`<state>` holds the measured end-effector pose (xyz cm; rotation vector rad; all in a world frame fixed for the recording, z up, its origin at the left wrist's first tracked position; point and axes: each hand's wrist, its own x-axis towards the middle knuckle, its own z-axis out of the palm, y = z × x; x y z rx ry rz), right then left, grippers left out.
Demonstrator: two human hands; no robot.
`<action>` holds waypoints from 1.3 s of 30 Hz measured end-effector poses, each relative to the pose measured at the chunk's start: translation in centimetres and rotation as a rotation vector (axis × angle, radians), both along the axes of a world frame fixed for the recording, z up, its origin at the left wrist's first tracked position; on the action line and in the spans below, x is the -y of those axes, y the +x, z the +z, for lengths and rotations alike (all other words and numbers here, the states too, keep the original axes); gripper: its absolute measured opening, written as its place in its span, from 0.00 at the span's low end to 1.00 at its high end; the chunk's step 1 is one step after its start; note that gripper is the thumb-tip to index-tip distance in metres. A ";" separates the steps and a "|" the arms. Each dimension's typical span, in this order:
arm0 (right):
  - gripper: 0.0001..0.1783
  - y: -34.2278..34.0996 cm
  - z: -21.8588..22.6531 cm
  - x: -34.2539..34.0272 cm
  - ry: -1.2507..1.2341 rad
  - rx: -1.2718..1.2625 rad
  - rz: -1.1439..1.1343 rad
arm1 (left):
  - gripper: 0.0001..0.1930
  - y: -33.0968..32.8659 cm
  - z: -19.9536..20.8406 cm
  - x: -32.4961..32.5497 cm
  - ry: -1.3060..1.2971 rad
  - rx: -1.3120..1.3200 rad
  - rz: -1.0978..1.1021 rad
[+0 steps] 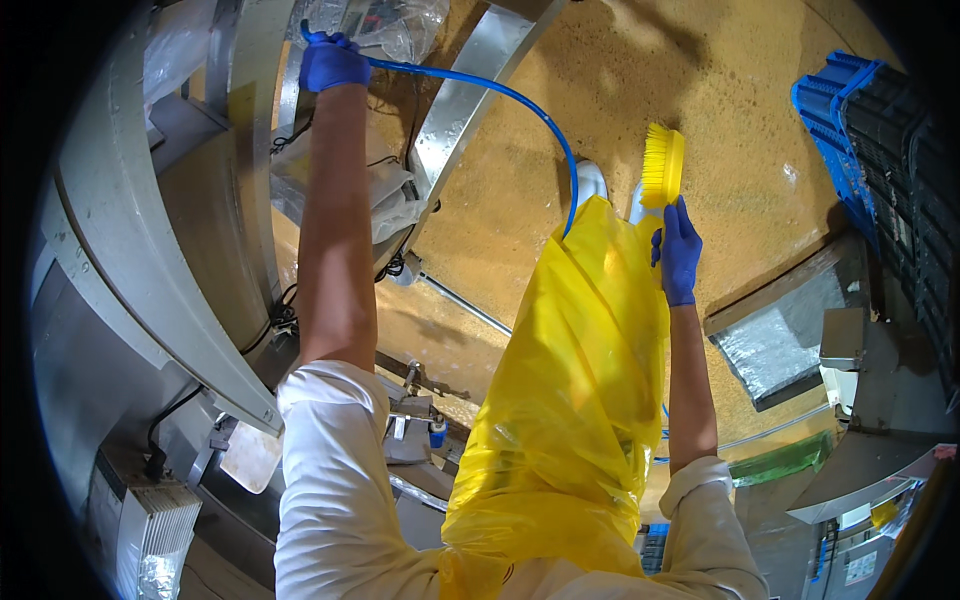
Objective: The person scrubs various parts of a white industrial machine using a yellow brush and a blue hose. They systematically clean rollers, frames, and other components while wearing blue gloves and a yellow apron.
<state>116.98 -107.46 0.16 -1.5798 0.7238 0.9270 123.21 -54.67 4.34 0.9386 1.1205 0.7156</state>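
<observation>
My left hand (pixel 335 62), in a blue-purple glove, is closed round a blue hose (pixel 480 82) at the upper left. From there the hose arcs right and down, passing behind my yellow apron (pixel 560 390). The hose's short end sticks out left of my fist, beside clear plastic sheeting (pixel 400 25) and a metal frame. In my gloved right hand (pixel 680 255) is a yellow scrubbing brush (pixel 663 168), gripped at its lower end. Its bristles face left, and it is held above the floor near my white boots (pixel 590 182).
Curved metal machine panels (pixel 140 200) fill the left side, with black cables (pixel 285 315) hanging near them. Blue and black stacked crates (pixel 850 130) stand at the right. The brown floor (pixel 740 90) looks wet. A plastic-covered flat piece (pixel 785 335) lies below the crates.
</observation>
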 end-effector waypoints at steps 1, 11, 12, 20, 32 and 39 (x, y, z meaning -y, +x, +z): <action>0.26 0.0 0.0 0.0 0.011 -0.002 -0.001 | 0.07 -0.4 0.0 -0.8 0.023 -0.007 0.020; 0.27 0.4 -0.6 -0.3 0.030 0.009 -0.011 | 0.08 -2.0 0.9 -2.1 0.104 -0.224 0.341; 0.27 0.4 -0.5 -0.3 0.020 0.005 -0.014 | 0.08 -2.3 0.9 -1.1 0.083 -0.212 0.307; 0.27 0.1 0.2 -0.1 -0.012 -0.030 0.037 | 0.09 -10.6 -1.6 -0.5 0.046 -0.375 0.261; 0.27 0.8 1.1 0.1 -0.024 -0.021 0.149 | 0.07 -11.5 -0.7 -1.9 0.144 -0.250 0.168; 0.26 0.4 0.8 0.0 -0.027 -0.016 0.144 | 0.08 -12.4 -0.5 -2.5 0.176 -0.324 0.196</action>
